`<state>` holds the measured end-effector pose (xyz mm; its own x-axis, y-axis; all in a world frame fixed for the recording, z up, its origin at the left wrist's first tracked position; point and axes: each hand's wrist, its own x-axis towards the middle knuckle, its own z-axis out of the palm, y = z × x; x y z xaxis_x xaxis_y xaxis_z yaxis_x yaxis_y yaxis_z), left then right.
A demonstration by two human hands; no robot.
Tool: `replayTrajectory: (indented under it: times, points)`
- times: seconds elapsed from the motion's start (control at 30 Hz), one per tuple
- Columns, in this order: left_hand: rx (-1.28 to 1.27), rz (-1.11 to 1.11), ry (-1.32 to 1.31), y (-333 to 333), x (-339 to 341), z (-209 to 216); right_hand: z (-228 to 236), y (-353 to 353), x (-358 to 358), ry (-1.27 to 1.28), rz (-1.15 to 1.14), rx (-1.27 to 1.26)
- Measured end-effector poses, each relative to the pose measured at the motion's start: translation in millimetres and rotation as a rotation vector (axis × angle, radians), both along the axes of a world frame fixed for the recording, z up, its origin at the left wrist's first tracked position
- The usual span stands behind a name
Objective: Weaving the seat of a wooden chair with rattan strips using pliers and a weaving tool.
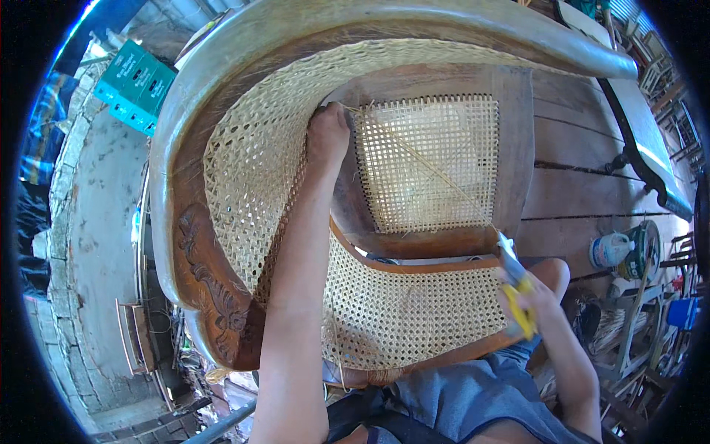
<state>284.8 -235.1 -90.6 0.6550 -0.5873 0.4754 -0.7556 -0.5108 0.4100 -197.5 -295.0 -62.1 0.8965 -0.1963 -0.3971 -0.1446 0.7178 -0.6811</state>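
Note:
A curved wooden chair (414, 244) with carved trim lies before me, its back filled with woven cane mesh (251, 155). Set in the wooden seat is a square cane panel (429, 177) of open weave. My left hand (329, 133) is closed at the panel's far left corner, on a thin cane strand (421, 155) that runs diagonally across the weave to the near right corner. At that corner is the pale tip of a yellow-handled tool (521, 307), gripped in my right hand (543, 296). Motion blur hides the tool's exact kind.
Wooden planks (569, 140) lie to the right, with a dark-edged furniture piece (643, 133) farther out. A plastic jug (612, 249) stands by a dark green bucket (643, 251). Teal crates (137, 85) are at far left, above a grey concrete floor (111, 222).

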Motion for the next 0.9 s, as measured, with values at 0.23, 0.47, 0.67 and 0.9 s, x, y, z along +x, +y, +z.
replayTrajectory:
  times: [0.23, 0.47, 0.67, 0.9]
  points:
    - [-0.099, -0.013, 0.021, -13.2, -0.8, -3.7, -32.2, -26.0, 289.0, 0.124, 0.068, -0.324]
    - [-0.151, -0.056, 0.098, -14.1, 2.4, 1.3, -32.2, -47.1, 376.9, 0.119, 0.161, -0.344]
    - [-0.097, -0.099, 0.099, -9.5, -0.6, -1.1, -47.1, -51.8, 371.3, 0.028, 0.139, -0.619]
    - [-0.44, -0.105, 0.377, 17.3, -26.8, -3.2, 6.0, -28.2, 221.7, 0.197, 0.358, -1.152]
